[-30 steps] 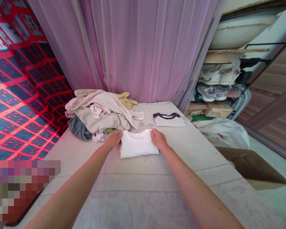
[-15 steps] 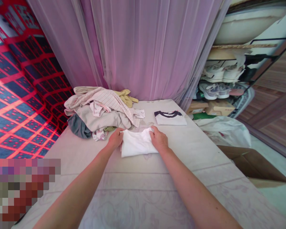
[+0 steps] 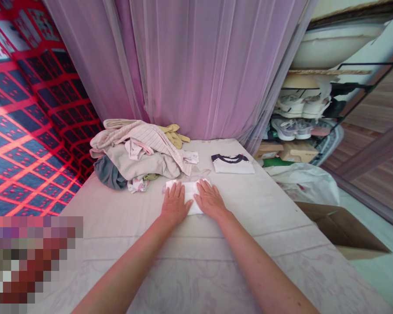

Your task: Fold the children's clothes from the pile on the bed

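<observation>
A folded white garment (image 3: pixel 190 188) lies on the pale patterned bed surface (image 3: pixel 190 279), mostly covered by my hands. My left hand (image 3: pixel 176 204) rests flat on its left part, fingers stretched out. On its right part lies my right hand (image 3: pixel 210 199), also flat with fingers extended. The two thumbs come close together over the cloth. Behind and to the right is a folded white shirt with a dark collar and shoulders (image 3: pixel 233 164). A heap of loose clothes (image 3: pixel 140 150), pink, beige, grey and yellow, sits at the back left.
Purple curtains (image 3: pixel 196 69) hang along the back edge. At the left is a red and dark checked cloth (image 3: pixel 42 100). Right of the bed stand a rack with shoes (image 3: pixel 294 128), a white plastic bag (image 3: pixel 311 183) and an open cardboard box (image 3: pixel 343 231).
Both hands have let go of the white garment's side edges and moved inward onto its top, now lying flat. The garment has come down flat on the bed.
</observation>
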`<state>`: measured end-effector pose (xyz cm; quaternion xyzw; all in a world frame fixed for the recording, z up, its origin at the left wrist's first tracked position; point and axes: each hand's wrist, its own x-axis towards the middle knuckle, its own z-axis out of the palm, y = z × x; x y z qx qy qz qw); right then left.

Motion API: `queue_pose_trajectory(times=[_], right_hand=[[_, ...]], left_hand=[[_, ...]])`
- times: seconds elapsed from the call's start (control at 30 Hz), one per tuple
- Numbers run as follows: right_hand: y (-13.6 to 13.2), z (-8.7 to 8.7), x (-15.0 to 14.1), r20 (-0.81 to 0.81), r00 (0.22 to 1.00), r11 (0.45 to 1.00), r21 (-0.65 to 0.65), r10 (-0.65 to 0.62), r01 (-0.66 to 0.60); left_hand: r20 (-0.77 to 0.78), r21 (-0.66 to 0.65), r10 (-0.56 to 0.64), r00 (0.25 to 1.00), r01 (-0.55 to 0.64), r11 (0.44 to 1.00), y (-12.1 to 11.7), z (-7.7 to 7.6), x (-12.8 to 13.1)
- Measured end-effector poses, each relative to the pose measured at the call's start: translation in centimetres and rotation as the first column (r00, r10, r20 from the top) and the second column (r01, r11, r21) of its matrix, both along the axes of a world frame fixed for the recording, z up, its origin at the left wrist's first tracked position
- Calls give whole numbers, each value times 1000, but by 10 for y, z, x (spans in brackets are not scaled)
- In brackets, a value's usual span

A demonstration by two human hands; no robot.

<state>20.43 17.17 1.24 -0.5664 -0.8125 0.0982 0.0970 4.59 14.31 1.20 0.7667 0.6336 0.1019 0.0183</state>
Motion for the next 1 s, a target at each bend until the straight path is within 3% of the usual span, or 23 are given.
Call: queue_pose_trajectory(times=[0.1,0.27,0.4,0.47,0.6,0.7,0.77,0.87,1.0], right_hand=[[3,-6,-2,25,999,997,-65,-32,34],[5,-6,-3,23,998,995,-77,-54,55],[2,-7,1,-52,995,997,-1,-81,81],[1,-9,6,-120,980,983,73,-160,170],[-6,-4,20,-117,912,910,94,-393,404],[-9,7,30,-39,910,910,-16,-414,413],[-8,15,34,-3,915,909,-119,-402,399],[-2,24,35,46,915,882,-250,-402,400],[7,31,32,37,922,868,-322,-387,377]], left_hand=[[-39,-35,32,999,-33,999,1,-10,-2],[-58,-60,-11,998,8,998,4,-11,-9],[-34,-24,-37,999,36,999,4,-14,-8],[-8,-9,-30,1000,30,1000,5,-17,-8],[143,19,-32,989,29,999,7,-18,-17],[317,105,46,947,-84,991,6,-9,-36],[356,24,183,916,-205,978,4,2,-49],[247,-246,355,902,-296,923,4,17,-61],[174,-376,402,899,-316,871,14,25,-60]])
